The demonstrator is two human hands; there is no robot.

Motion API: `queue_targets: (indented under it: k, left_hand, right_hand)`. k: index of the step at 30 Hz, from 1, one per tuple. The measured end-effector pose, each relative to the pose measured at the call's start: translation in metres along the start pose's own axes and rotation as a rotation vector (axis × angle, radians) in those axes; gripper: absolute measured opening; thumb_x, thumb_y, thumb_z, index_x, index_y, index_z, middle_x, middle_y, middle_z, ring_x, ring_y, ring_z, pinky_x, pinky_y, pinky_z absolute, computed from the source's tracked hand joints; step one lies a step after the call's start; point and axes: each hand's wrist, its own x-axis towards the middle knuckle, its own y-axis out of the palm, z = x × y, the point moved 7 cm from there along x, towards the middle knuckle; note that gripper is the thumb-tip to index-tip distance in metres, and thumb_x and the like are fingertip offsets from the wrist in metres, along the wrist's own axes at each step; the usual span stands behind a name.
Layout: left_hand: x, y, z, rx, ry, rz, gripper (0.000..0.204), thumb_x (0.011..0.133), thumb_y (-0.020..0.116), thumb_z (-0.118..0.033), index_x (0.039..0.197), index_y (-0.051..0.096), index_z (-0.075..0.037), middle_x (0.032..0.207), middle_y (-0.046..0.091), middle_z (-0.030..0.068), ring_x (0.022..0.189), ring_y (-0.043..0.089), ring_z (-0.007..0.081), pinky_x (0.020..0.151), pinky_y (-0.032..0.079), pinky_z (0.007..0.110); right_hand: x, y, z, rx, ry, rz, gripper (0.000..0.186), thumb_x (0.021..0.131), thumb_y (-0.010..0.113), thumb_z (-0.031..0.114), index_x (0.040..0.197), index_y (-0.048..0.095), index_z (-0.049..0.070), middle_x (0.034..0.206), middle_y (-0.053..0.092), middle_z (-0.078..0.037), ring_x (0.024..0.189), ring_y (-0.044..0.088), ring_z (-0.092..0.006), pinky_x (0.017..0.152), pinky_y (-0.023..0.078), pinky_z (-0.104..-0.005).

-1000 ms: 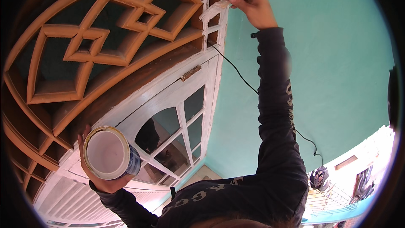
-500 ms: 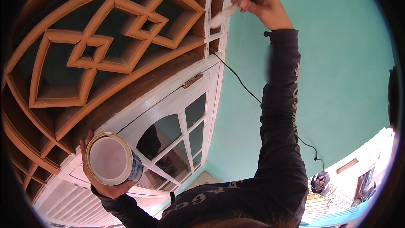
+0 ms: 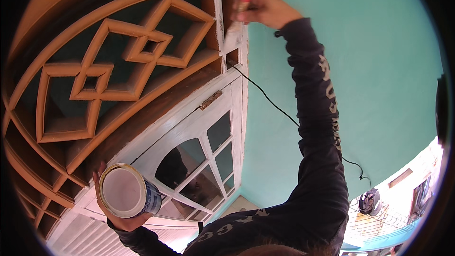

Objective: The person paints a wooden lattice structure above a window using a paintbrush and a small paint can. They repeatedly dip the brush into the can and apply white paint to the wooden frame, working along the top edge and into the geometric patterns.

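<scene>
My right hand is raised at the top, fingers closed round a paintbrush with a red-tipped handle. Its pale bristles, a little blurred, point down onto the narrow white-painted frame beside the green wall; whether they touch it is hard to tell. Low on the left, my left hand grips a round paint can from beneath and along its side. The can is open at the top and tilted, showing a pale whitish inside and a paint-stained rim. How much paint it holds I cannot tell.
An orange-brown wooden lattice fills the upper left, above a white door with glass panes and a worn hinge. A black cable runs from the frame across the green wall. At lower right are a fan and a wire rack.
My right hand has moved left and down with the paintbrush, whose handle now stands more upright. The lattice and door sit slightly lower and further left in view. My left hand still holds the paint can.
</scene>
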Motion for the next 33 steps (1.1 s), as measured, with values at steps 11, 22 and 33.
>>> queue_targets:
  k: [11,22,33]
  left_hand:
    - [-0.003,-0.008,0.014,0.07,0.044,0.006,0.149,0.043,0.094,-0.054,0.159,0.019,0.001,0.151,0.043,0.0291,0.135,0.052,0.0384,0.111,0.042,0.05]
    - [-0.004,-0.003,0.01,0.034,0.02,-0.013,0.145,0.048,0.093,-0.056,0.158,0.019,0.003,0.152,0.042,0.0288,0.137,0.049,0.0384,0.113,0.039,0.049]
    - [-0.003,-0.002,0.005,-0.017,0.002,-0.01,0.143,0.051,0.094,-0.058,0.157,0.022,0.004,0.157,0.035,0.0295,0.139,0.047,0.0368,0.115,0.037,0.047]
  right_hand:
    - [0.014,-0.018,0.012,0.264,-0.027,-0.005,0.014,0.094,0.067,0.0,0.099,0.054,0.003,0.09,0.064,-0.006,0.085,0.064,-0.0157,0.079,0.055,-0.0315]
    - [0.004,-0.021,0.014,0.081,-0.002,0.058,0.018,0.097,0.068,0.011,0.111,0.059,0.003,0.102,0.071,-0.009,0.091,0.067,-0.0181,0.079,0.056,-0.0324]
    - [0.01,-0.052,0.037,0.17,-0.074,-0.207,0.013,0.098,0.065,0.007,0.098,0.052,0.005,0.085,0.063,-0.005,0.076,0.064,-0.0148,0.066,0.055,-0.0302]
